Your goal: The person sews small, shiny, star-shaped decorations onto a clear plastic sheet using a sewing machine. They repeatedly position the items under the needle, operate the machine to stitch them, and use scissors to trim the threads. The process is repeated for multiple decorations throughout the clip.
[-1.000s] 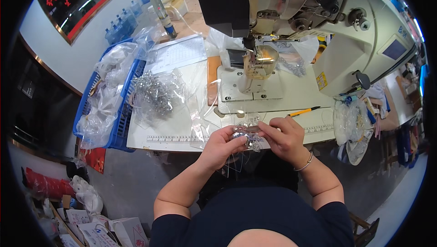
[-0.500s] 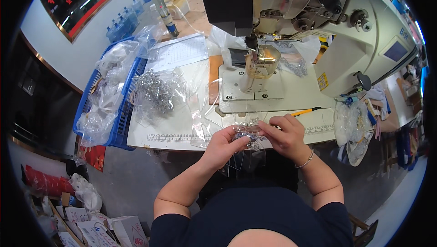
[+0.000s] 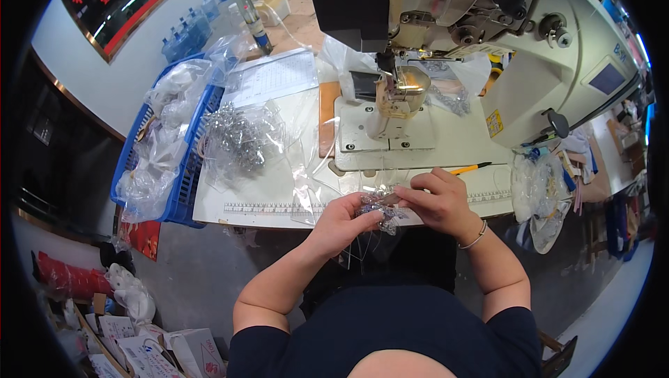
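Observation:
Just over the table's front edge, my left hand point(image 3: 339, 225) is closed on a bunch of shiny silver, sparkling strips point(image 3: 382, 212), thumb pressed on top. Thin clear strands hang below it. My right hand point(image 3: 437, 200) pinches the same bunch from the right with thumb and forefinger; the exact piece between those fingertips is too small to make out. Beyond the hands stands a sewing machine point(image 3: 592, 50) with its post and metal bed plate point(image 3: 355, 127). To the left on the white table point(image 3: 279, 176) lies a tangled pile of similar silver pieces point(image 3: 244, 137) on clear plastic.
A ruler strip point(image 3: 272, 209) runs along the table's front edge. An orange-and-black pen point(image 3: 470, 168) lies beyond my right hand. Left of the table is a blue basket point(image 3: 185, 183) of clear bags; a paper sheet point(image 3: 275, 78) lies behind the pile. Plastic bags point(image 3: 540, 190) hang at the right edge.
My right hand has shifted slightly, its wrist a little farther right. The sparkling bunch between my hands looks slightly turned and more spread. My left hand stays nearly in place.

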Action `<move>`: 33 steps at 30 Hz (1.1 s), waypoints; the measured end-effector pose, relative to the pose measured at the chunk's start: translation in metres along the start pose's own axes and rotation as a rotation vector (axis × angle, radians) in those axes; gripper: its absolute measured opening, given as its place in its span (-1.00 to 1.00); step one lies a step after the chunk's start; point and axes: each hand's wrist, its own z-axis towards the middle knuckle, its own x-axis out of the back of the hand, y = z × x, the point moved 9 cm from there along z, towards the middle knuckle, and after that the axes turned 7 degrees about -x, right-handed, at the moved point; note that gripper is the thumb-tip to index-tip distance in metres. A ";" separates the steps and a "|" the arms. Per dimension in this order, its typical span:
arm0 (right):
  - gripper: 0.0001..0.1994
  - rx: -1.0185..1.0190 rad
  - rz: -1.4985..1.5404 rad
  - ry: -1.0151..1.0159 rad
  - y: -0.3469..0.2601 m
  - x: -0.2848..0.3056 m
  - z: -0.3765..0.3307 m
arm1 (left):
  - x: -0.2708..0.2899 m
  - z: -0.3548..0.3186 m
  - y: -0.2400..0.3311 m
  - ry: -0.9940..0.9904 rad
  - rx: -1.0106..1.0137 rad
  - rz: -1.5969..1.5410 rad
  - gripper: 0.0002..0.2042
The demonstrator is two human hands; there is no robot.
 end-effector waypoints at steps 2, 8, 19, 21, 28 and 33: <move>-0.70 -0.034 0.027 0.012 0.001 -0.002 -0.002 | -0.001 0.000 0.000 0.004 0.003 -0.028 -0.76; -0.71 -0.149 0.065 0.038 0.005 -0.006 -0.006 | 0.002 0.001 -0.006 0.035 0.027 -0.103 -0.75; -0.77 -0.179 0.166 0.043 0.011 -0.016 -0.011 | 0.001 -0.001 -0.006 0.013 0.037 -0.167 -0.78; -0.79 -0.265 0.310 0.060 0.020 -0.021 -0.015 | 0.001 0.000 -0.005 0.004 0.030 -0.181 -0.78; -0.82 -0.485 0.555 0.141 0.035 -0.018 -0.024 | 0.005 0.001 0.002 0.015 -0.029 -0.253 -0.70; -0.77 -0.602 0.665 0.330 0.057 -0.006 -0.040 | 0.009 -0.001 0.011 0.100 -0.113 -0.378 -0.66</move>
